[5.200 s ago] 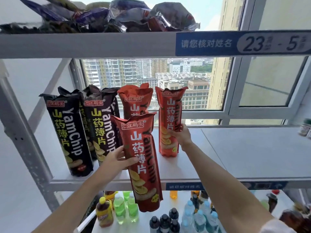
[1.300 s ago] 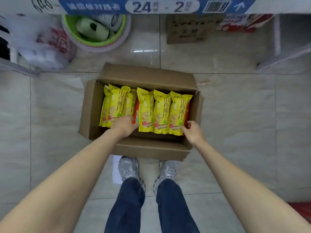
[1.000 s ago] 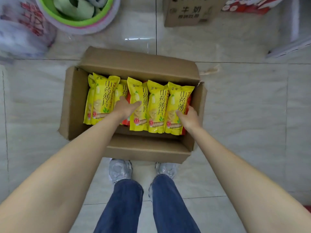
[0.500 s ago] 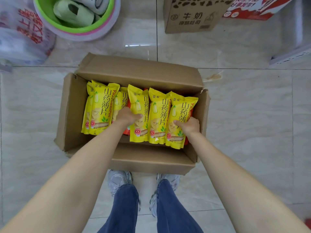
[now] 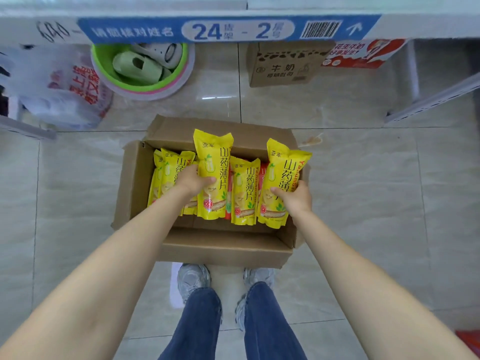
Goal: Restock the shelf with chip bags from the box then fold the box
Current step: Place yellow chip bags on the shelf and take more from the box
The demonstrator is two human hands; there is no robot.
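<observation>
Open cardboard box (image 5: 223,246) on tiled floor (image 5: 363,203), just ahead of grey sneakers (image 5: 193,280), more yellow chip bags (image 5: 244,190) upright inside. Left hand (image 5: 191,180) curled round one yellow bag (image 5: 211,175), thumb across its front, bag raised above the row. Right hand (image 5: 294,197) gripping another yellow bag (image 5: 281,183) at the box's right end, likewise lifted; shelf edge label (image 5: 228,29) overhead.

Seen from above, the left hand (image 5: 191,181) and right hand (image 5: 294,197) each gripped a yellow chip bag (image 5: 213,175) over an open cardboard box (image 5: 223,249) on the tiled floor (image 5: 376,203).
</observation>
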